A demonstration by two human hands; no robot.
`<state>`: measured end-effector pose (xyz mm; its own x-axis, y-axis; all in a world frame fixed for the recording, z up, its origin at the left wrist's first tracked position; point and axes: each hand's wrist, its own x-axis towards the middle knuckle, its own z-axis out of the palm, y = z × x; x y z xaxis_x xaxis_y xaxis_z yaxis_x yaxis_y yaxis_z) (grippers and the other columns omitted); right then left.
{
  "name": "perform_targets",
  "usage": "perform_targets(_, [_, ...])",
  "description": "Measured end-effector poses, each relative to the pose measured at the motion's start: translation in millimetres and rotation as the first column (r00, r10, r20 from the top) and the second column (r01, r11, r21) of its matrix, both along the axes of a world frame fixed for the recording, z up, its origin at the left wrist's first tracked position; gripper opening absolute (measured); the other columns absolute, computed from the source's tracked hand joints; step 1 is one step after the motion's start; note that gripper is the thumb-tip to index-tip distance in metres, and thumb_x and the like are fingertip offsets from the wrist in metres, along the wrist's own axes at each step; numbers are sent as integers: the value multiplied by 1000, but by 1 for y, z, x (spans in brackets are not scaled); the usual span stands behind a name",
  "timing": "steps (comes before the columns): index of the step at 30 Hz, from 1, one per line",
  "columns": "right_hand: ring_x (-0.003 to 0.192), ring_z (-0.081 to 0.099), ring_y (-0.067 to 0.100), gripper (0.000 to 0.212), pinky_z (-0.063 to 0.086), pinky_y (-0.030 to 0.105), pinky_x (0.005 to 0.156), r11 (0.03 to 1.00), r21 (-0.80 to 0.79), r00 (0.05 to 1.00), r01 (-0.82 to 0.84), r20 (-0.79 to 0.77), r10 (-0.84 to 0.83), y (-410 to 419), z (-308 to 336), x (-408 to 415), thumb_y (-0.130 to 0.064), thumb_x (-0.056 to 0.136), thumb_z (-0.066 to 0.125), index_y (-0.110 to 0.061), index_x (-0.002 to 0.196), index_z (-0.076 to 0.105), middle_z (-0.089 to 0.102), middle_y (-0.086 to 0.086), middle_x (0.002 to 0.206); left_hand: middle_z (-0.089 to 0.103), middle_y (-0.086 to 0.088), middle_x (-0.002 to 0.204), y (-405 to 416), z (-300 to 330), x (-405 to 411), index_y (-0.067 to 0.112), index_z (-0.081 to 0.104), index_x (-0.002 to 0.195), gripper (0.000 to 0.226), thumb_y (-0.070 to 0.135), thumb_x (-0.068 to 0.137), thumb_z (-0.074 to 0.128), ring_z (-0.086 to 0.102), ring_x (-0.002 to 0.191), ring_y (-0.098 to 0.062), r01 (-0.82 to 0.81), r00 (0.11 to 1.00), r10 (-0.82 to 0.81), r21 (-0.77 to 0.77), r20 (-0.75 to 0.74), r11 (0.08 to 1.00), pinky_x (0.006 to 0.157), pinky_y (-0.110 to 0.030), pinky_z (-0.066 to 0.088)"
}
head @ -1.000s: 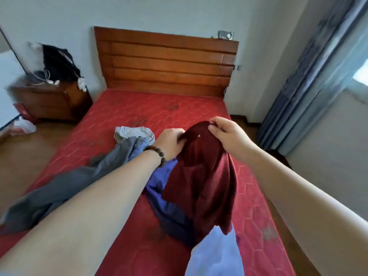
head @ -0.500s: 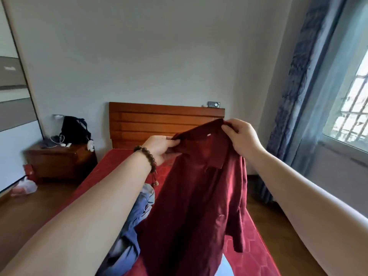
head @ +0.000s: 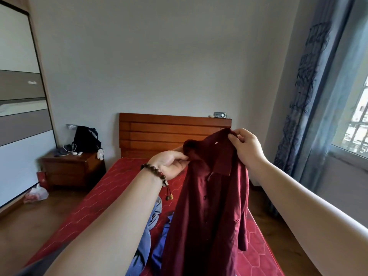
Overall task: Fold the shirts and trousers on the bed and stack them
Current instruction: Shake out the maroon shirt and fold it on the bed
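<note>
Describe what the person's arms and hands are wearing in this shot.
Both forearms are bare, with no sleeve in view. The left hand has a bracelet of dark brown round beads at the wrist, with one reddish bead and a short cord that ends in small tan beads hanging below it. The right hand and its wrist show no ring, watch or band.

Setting: bedroom in a home. Evidence: bed (head: 111,188) with a red patterned cover and a slatted wooden headboard (head: 159,134) against a plain wall. Wooden nightstand (head: 73,170) left of the bed, carrying a black bag (head: 85,138) and a cable. Wardrobe (head: 20,96) with grey and white panels on the far left. Blue curtain (head: 306,96) beside a barred window (head: 356,124) on the right. Wooden floor (head: 25,224). Loose clothes (head: 153,226) lie on the bed.
</note>
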<state>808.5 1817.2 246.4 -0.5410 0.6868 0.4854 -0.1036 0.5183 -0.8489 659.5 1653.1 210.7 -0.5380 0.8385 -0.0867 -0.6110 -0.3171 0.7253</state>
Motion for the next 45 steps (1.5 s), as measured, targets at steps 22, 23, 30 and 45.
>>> perform_targets(22, [59, 67, 16, 16, 57, 26, 58, 896, -262, 929, -358, -197, 314, 13, 23, 15, -10, 97, 54, -8, 87, 66, 69, 5, 70, 73, 8, 83, 13, -27, 27, 14, 70, 102, 15, 22, 91, 66, 67, 76, -3, 54, 589, -244, -264, -771, 963, 71, -13, 49])
perform_targets(23, [59, 67, 16, 16, 57, 26, 58, 899, -264, 932, -350, -193, 307, 16, 22, 17, -10, 97, 54, -9, 86, 66, 69, 5, 69, 72, 9, 78, 16, -27, 30, 16, 72, 96, 10, 21, 93, 63, 66, 71, 0, -4, 557, -207, -251, -804, 968, 66, -12, 48])
perform_targets(30, [78, 65, 25, 12, 54, 46, 85, 1000, 2, 990, 4, 138, -4, 39, -2, 33, -17, 93, 62, -18, 84, 69, 70, 5, 82, 74, -5, 99, 31, -5, 37, 17, 77, 84, 31, 21, 99, 50, 67, 97, -16, -154, 686, 25, -113, -727, 982, 95, -31, 49])
perform_targets(45, [70, 47, -2, 20, 40, 8, 69, 868, 297, 876, -398, 404, 264, -12, -41, 29, -28, 79, 78, -22, 92, 64, 54, -7, 86, 56, -18, 90, 40, 24, 50, -4, 59, 93, 24, 16, 99, 47, 50, 87, -27, -283, 548, -30, -219, -836, 934, 83, -41, 39])
